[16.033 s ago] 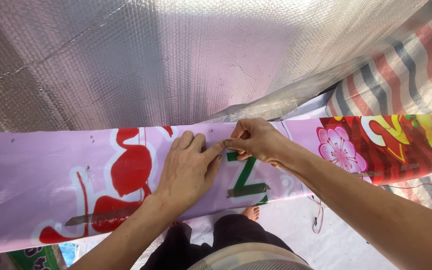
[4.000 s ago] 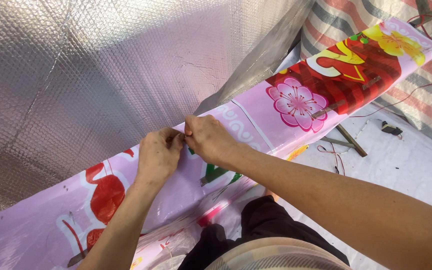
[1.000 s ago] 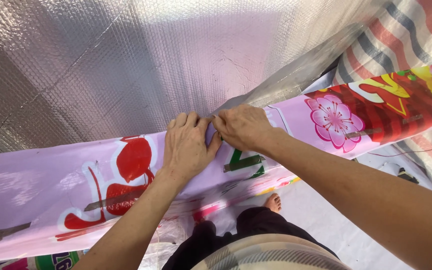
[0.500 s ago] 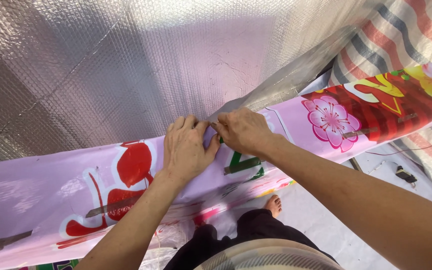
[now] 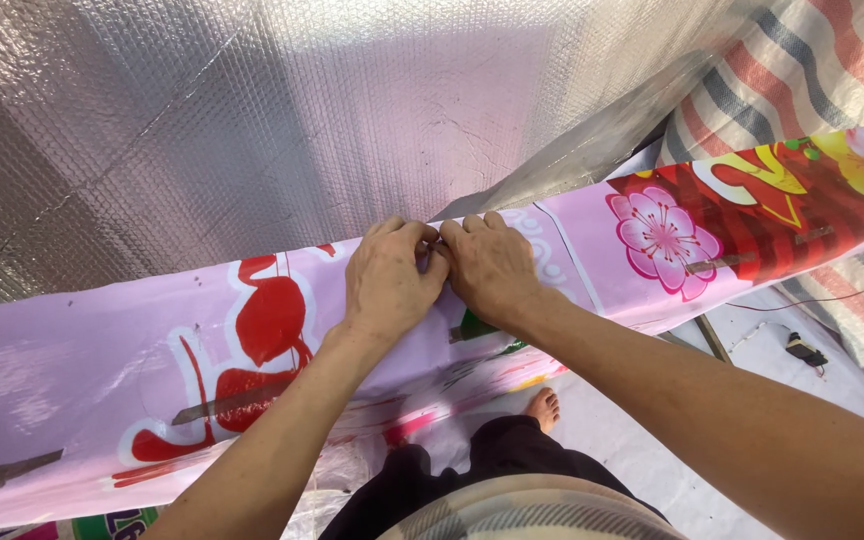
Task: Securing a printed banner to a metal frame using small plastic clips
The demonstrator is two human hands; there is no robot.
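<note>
At mid-frame your left hand [image 5: 387,285] and right hand [image 5: 492,265] pinched, fingertips touching, where the pink printed banner [image 5: 102,370] met the silver foil sheet [image 5: 252,120], perhaps on a fastener; you did well pressing both layers flat.

My left hand [image 5: 389,283] and right hand [image 5: 489,268] are bare, no rings or gloves, and both forearms are uncovered with no sleeves showing. I wear dark trousers [image 5: 497,462] and a pale checked top [image 5: 532,512]. My foot [image 5: 542,408] is bare.
</note>
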